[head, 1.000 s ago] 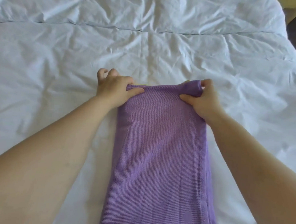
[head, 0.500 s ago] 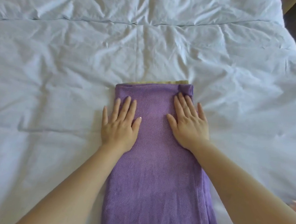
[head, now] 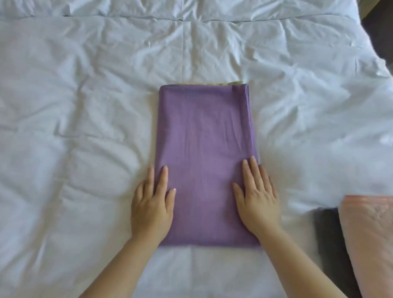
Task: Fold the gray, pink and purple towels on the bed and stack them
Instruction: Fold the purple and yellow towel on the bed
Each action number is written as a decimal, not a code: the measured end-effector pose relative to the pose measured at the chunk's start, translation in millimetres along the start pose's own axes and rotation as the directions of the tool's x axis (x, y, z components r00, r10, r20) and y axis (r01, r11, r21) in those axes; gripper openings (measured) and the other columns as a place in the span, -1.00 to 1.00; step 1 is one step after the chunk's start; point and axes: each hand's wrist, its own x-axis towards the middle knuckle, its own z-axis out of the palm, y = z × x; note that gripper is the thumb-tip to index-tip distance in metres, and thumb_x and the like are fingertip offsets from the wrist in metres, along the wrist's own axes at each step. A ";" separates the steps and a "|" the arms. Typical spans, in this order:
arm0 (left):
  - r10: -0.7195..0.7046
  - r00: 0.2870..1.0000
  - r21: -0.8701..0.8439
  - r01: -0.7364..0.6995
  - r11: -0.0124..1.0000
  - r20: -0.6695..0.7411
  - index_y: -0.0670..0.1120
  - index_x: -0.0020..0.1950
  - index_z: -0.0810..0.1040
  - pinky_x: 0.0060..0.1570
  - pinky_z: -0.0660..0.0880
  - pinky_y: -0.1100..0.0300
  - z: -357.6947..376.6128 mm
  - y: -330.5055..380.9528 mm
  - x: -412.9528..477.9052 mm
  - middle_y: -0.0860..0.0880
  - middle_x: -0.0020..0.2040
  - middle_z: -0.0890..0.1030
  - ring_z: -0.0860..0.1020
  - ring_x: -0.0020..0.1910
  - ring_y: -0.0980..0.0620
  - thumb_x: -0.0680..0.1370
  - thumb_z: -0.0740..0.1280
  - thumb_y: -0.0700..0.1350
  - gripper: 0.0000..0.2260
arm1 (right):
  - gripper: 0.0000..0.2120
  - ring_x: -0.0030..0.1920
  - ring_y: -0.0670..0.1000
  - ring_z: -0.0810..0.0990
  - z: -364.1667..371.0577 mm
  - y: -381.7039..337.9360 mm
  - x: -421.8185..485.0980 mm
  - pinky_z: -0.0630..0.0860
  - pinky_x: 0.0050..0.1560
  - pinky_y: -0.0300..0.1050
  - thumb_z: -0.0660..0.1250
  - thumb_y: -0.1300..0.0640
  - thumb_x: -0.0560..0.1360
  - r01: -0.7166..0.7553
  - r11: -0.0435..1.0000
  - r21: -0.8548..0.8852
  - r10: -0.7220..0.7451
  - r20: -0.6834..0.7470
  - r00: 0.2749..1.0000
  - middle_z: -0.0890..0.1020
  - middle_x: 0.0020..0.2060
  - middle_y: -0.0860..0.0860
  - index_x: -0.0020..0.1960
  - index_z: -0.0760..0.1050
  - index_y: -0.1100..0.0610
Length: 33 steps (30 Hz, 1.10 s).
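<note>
A purple towel lies folded into a long rectangle in the middle of the white bed, with a thin yellowish edge showing at its far end. My left hand lies flat on the towel's near left edge, fingers straight. My right hand presses flat on the near right edge. At the right side a folded pink towel rests on a dark gray towel; both are cut off by the frame.
The white duvet is wrinkled, with a seam running across the far part. The bed's right edge drops toward a dark floor at the upper right corner.
Both hands let go of the far end, flattened, and slid down the purple towel toward its near end. The pink and gray towels came into view at the right.
</note>
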 end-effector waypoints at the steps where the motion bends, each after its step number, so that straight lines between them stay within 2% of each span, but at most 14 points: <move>1: -0.052 0.999 -0.109 0.051 0.993 -0.004 -0.18 0.48 0.28 0.28 0.36 -0.08 -0.6 -0.3 -6.7 -0.26 0.46 0.33 0.42 0.33 -0.28 0.61 0.19 -0.04 -0.53 | -0.38 0.53 0.05 0.07 -1.6 1.3 -7.9 0.00 0.48 -0.06 0.13 -0.12 0.58 -0.041 0.997 0.065 0.041 0.002 0.999 0.02 0.55 -0.08 0.55 -0.02 0.00; 2: -0.117 0.993 -0.228 0.121 0.966 0.032 -0.20 0.51 0.22 0.32 0.32 -0.02 -2.2 -0.1 -13.1 -0.25 0.46 0.31 0.38 0.37 -0.24 0.61 0.23 -0.09 -0.51 | -0.34 0.51 0.08 0.14 -3.0 2.0 -17.1 0.06 0.46 -0.06 0.19 -0.09 0.56 -0.078 0.988 0.131 0.077 0.009 0.997 0.10 0.54 0.00 0.55 0.02 0.06; 4: -0.257 0.954 -0.392 0.297 0.871 0.153 -0.21 0.51 0.19 0.32 0.28 0.09 -5.0 -0.3 -25.7 -0.21 0.44 0.34 0.34 0.40 -0.17 0.59 0.27 -0.06 -0.45 | -0.31 0.42 0.13 0.27 -4.4 1.9 -37.4 0.19 0.37 -0.09 0.30 0.00 0.52 -0.167 0.940 0.296 0.161 0.045 0.986 0.27 0.46 0.11 0.53 0.09 0.16; 6: -0.360 0.905 -0.471 0.426 0.772 0.228 -0.21 0.37 0.37 0.13 0.38 0.14 -10.2 -1.9 -33.6 -0.16 0.23 0.51 0.47 0.26 -0.17 0.55 0.32 0.01 -0.53 | -0.37 0.38 0.12 0.34 -10.8 0.3 -52.9 0.23 0.24 -0.28 0.31 0.15 0.53 -0.260 0.823 0.504 0.225 0.131 0.965 0.32 0.42 0.16 0.51 0.11 0.22; 8: -0.399 0.880 -0.505 0.476 0.720 0.259 -0.19 0.11 0.49 -0.12 0.36 0.19 -18.3 -2.5 -43.2 -0.08 -0.04 0.56 0.56 0.04 -0.15 0.51 0.37 0.03 -0.67 | -0.43 0.37 0.07 0.36 -18.0 1.0 -60.8 0.17 0.06 -0.51 0.26 0.28 0.55 -0.316 0.703 0.637 0.242 0.204 0.949 0.35 0.41 0.16 0.49 0.12 0.26; 10: -0.407 0.876 -0.498 0.482 0.721 0.258 -0.17 0.00 0.50 -0.18 0.36 0.18 -23.5 -3.3 -61.8 -0.06 -0.14 0.55 0.56 -0.07 -0.13 0.50 0.39 0.05 -0.70 | -0.43 0.35 0.05 0.38 -23.5 4.7 -71.0 0.19 0.05 -0.50 0.26 0.33 0.54 -0.341 0.645 0.683 0.239 0.244 0.940 0.38 0.40 0.16 0.48 0.13 0.27; 12: -0.412 0.874 -0.470 0.486 0.737 0.258 -0.15 -0.04 0.49 -0.18 0.41 0.13 -24.4 -4.5 -89.5 -0.05 -0.17 0.56 0.56 -0.11 -0.14 0.49 0.38 0.09 -0.69 | -0.42 0.36 0.07 0.38 -27.5 9.2 -91.8 0.23 0.16 -0.40 0.27 0.31 0.53 -0.341 0.665 0.664 0.217 0.266 0.939 0.37 0.40 0.18 0.48 0.13 0.27; 14: -0.422 0.868 -0.432 0.496 0.754 0.261 -0.12 -0.07 0.47 -0.19 0.43 0.10 -23.7 -6.0 -122.2 -0.02 -0.21 0.56 0.57 -0.13 -0.15 0.49 0.36 0.14 -0.68 | -0.40 0.38 0.10 0.35 -27.0 15.3 -122.1 0.23 0.28 -0.25 0.29 0.27 0.53 -0.320 0.732 0.602 0.190 0.270 0.944 0.35 0.41 0.16 0.50 0.11 0.24; 18: -0.447 0.860 -0.329 0.508 0.796 0.248 -0.12 -0.03 0.45 -0.12 0.50 0.03 -20.0 -6.3 -184.3 -0.08 -0.13 0.59 0.56 -0.10 -0.17 0.49 0.32 0.21 -0.61 | -0.37 0.39 0.14 0.30 -21.5 24.9 -186.1 0.22 0.35 -0.12 0.26 0.22 0.55 -0.242 0.808 0.537 0.129 0.240 0.962 0.29 0.42 0.15 0.53 0.05 0.16; 23: -0.442 0.866 -0.271 0.494 0.826 0.233 -0.12 0.02 0.43 -0.11 0.50 0.03 -24.8 -0.2 -245.7 -0.07 -0.10 0.58 0.55 -0.06 -0.17 0.50 0.28 0.24 -0.59 | -0.38 0.38 0.12 0.34 -22.2 33.3 -244.3 0.31 0.34 -0.04 0.24 0.18 0.57 -0.251 0.821 0.513 0.128 0.263 0.956 0.29 0.42 0.11 0.54 0.03 0.10; 26: -0.427 0.867 -0.255 0.487 0.835 0.256 -0.09 -0.01 0.42 -0.13 0.49 0.04 -26.7 -2.1 -281.8 -0.03 -0.13 0.56 0.54 -0.12 -0.13 0.50 0.26 0.26 -0.59 | -0.39 0.37 0.11 0.35 -21.2 38.9 -283.9 0.29 0.33 -0.08 0.26 0.20 0.56 -0.219 0.829 0.514 0.106 0.239 0.965 0.31 0.41 0.13 0.53 0.07 0.14; 29: -0.403 0.872 -0.219 0.466 0.857 0.278 -0.06 -0.05 0.41 -0.22 0.41 0.11 -28.1 -6.1 -320.0 0.01 -0.17 0.52 0.50 -0.19 -0.05 0.49 0.26 0.27 -0.61 | -0.39 0.36 0.13 0.36 -18.2 45.2 -326.1 0.29 0.31 -0.09 0.27 0.18 0.56 -0.219 0.852 0.475 0.121 0.228 0.966 0.32 0.41 0.14 0.52 0.09 0.16; 31: -0.351 0.872 -0.237 0.441 0.866 0.342 -0.05 0.00 0.44 -0.19 0.46 0.10 -28.0 -11.3 -344.0 0.01 -0.12 0.55 0.52 -0.17 -0.01 0.49 0.26 0.26 -0.62 | -0.39 0.33 0.13 0.39 -17.2 50.4 -353.1 0.33 0.25 -0.08 0.28 0.17 0.56 -0.248 0.844 0.476 0.140 0.251 0.958 0.33 0.40 0.13 0.52 0.09 0.12; 33: -0.291 0.834 -0.254 0.443 0.860 0.470 -0.07 0.13 0.47 -0.06 0.54 0.05 -29.1 -19.2 -358.9 -0.01 0.01 0.58 0.56 -0.07 -0.02 0.48 0.29 0.25 -0.57 | -0.39 0.29 0.13 0.44 -18.4 57.0 -374.3 0.39 0.15 -0.11 0.31 0.16 0.54 -0.285 0.831 0.478 0.152 0.298 0.942 0.37 0.39 0.11 0.50 0.10 0.09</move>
